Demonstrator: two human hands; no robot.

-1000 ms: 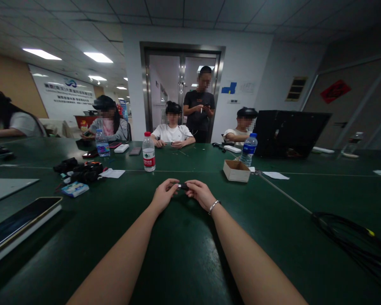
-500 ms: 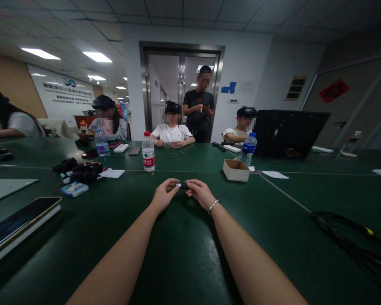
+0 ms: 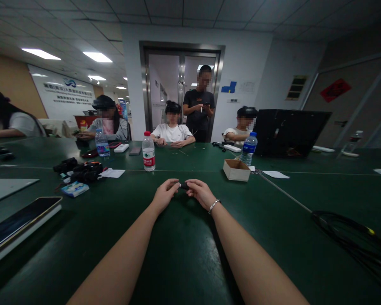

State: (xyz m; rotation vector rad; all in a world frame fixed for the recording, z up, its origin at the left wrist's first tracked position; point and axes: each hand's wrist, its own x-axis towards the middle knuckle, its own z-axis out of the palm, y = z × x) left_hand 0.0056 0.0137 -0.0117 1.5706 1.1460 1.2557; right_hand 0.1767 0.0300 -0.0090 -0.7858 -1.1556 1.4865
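Observation:
Between my hands, just above the green table (image 3: 184, 241), is a small black object with a silver end (image 3: 184, 186), too small to name for certain. My left hand (image 3: 165, 195) is closed, its thumb and fingertips pinching the silver end on the left. The black end is pinched by my right hand (image 3: 202, 195), also closed, with a silver bracelet (image 3: 213, 206) on its wrist. My fingertips hide much of the object.
A red-capped water bottle (image 3: 149, 152) stands beyond my left hand. An open box (image 3: 236, 170) and a blue-capped bottle (image 3: 249, 149) are further right. At left lies a phone (image 3: 22, 222); at right, coiled black cable (image 3: 346, 231). Several people sit or stand across the table.
My left fingertips have shifted slightly right along the small object, so less of its silver end shows. My right hand has hardly moved.

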